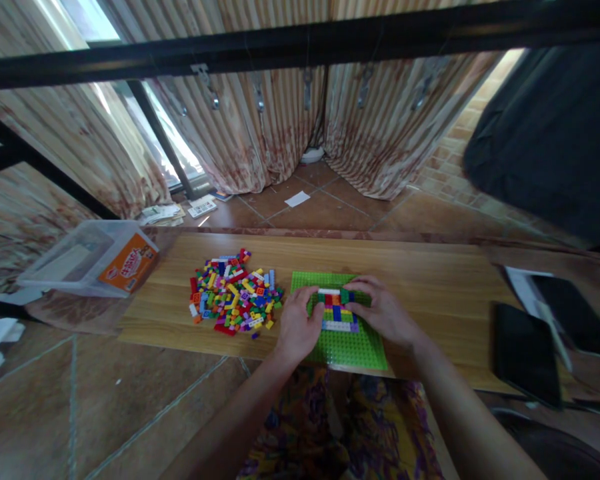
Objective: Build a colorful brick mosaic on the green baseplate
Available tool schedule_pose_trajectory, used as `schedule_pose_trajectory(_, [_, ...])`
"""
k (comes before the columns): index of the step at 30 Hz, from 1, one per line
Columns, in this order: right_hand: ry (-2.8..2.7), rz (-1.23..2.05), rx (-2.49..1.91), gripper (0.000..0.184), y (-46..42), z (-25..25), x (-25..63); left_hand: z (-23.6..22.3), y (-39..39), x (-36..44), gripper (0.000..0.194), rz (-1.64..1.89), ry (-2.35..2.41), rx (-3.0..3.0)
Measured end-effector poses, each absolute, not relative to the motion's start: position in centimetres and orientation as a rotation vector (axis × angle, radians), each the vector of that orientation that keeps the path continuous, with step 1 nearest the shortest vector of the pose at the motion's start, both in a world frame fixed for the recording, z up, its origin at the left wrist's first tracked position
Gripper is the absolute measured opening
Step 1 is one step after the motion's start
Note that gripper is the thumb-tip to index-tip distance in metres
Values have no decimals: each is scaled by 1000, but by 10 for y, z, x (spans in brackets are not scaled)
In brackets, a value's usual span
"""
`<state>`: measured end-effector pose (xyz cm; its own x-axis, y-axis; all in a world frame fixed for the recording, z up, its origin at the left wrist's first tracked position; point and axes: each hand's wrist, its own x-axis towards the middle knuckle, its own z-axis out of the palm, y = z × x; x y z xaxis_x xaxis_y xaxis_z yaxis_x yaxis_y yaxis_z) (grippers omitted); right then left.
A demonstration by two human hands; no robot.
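Observation:
A green studded baseplate [355, 352] lies on the low wooden table in front of me. On it stands a build of toy bricks [337, 311], with white, red, orange, blue and yellow pieces and a pale lilac row along its near side. My left hand [300, 323] has its curved thumb and forefinger against the build's left end, by a white brick. At the far right corner, my right hand [384, 311] pinches a dark green brick [347, 295] between thumb and fingers. Whether that brick is pressed onto the studs is too small to tell.
Left of the baseplate spreads a pile of loose coloured bricks [235, 293]. A clear plastic box [85, 257] with an orange label stands at the table's left end. Dark flat devices [525, 350] lie at the right end. A black bar [300, 48] crosses overhead.

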<state>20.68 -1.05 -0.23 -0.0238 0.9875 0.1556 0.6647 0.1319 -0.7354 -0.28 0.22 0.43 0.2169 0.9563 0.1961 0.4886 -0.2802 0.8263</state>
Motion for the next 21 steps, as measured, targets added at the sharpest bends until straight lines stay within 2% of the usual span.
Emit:
schedule_pose_trajectory(11, [-1662,674,-1612,30,-10,2,212,3,2,-1,33,923,1324,1903])
schedule_pose_trajectory(21, [-1575,544,-1788,37,-21,9,196,1,6,3,34,912,1270,1953])
